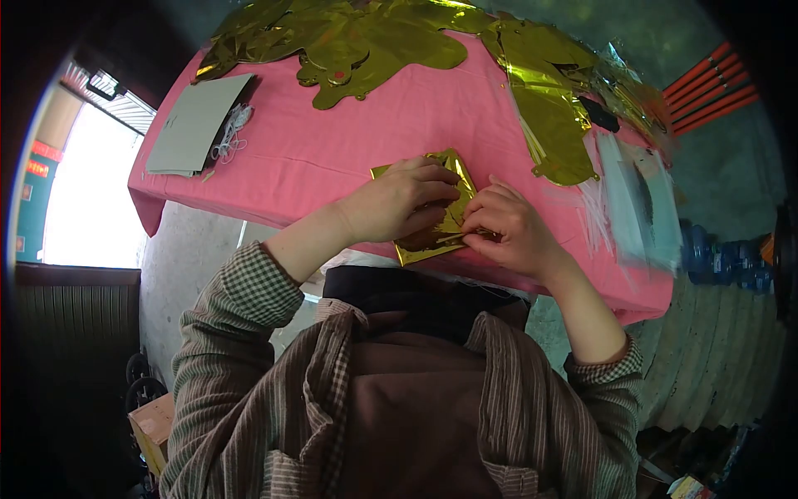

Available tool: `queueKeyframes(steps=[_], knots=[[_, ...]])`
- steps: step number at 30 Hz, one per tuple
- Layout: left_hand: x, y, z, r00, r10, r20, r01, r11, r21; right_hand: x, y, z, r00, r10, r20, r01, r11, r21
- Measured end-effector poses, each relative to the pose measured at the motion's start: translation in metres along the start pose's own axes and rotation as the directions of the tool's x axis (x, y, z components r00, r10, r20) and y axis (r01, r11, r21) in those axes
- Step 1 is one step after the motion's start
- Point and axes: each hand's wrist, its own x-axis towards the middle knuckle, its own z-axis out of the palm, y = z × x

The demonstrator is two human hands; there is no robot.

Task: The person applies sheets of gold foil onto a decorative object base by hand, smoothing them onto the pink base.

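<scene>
The table [332,158] with a pink cloth fills the upper middle of the frame. Along its top edge lie two heaps of flat gold foil balloons [374,37]. One grey cardboard sheet [195,125] lies at the upper left, with one bundle of white string [231,133] beside it. Clear plastic packets [644,204] lie at the right.

In the centre, one folded gold foil piece [432,241] rests on the cloth. The left hand [399,204] lies over it with bent fingers and presses it down. The right hand [511,229] pinches its right edge between thumb and fingers. The red sign [37,162] at the left edge is too blurred to read.

Both forearms reach forward, left hand [395,204] and right hand [509,229] meeting, fingers curled and pinching.
</scene>
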Motion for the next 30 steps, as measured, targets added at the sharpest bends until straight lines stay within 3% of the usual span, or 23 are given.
queueKeyframes(steps=[4,7,9,21,30], knots=[[0.001,0.002,-0.002,1.000,-0.015,0.011,0.015,1.000,-0.020,-0.001,0.000,0.002,1.000,0.005,-0.011,-0.005,1.000,0.001],[0.001,0.000,0.000,1.000,-0.005,0.006,0.005,1.000,-0.022,-0.002,-0.003,0.007,0.997,-0.057,-0.057,0.050,0.991,-0.126],[0.001,-0.001,0.001,1.000,0.004,0.001,-0.004,1.000,-0.018,-0.006,-0.009,0.007,0.968,-0.231,-0.092,0.193,0.932,-0.308],[0.001,-0.001,0.002,0.999,0.021,-0.035,-0.022,1.000,-0.005,-0.011,-0.005,0.011,0.964,-0.216,-0.154,0.186,0.964,-0.189],[0.001,0.001,0.000,1.000,0.006,-0.009,-0.006,1.000,-0.017,-0.011,-0.003,0.006,0.979,-0.173,-0.110,0.162,0.982,-0.101]])
